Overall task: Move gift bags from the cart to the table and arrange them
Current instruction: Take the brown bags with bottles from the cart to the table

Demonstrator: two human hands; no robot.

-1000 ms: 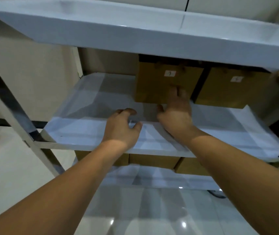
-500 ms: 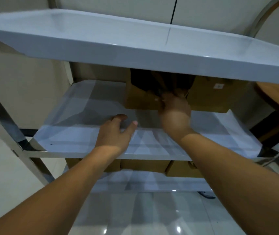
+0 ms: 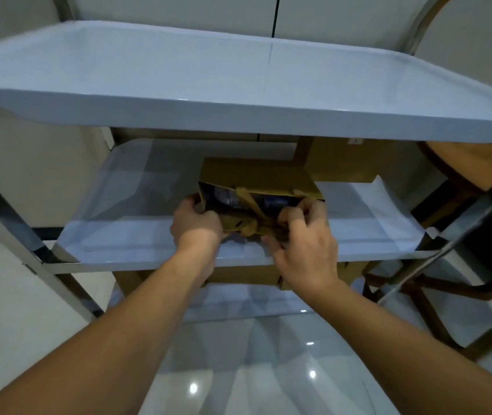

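- Gift bag [image 3: 256, 187] now tipped toward me on the cart's middle shelf [image 3: 137, 235]; a second ago it stood upright.
- I see left hand [image 3: 197, 226] gripping its rim, right hand [image 3: 304, 235] pinching, probably, the handles.
- Lift-out looks imminent.

No legible text; small white label [image 3: 354, 141] on rear box, unreadable
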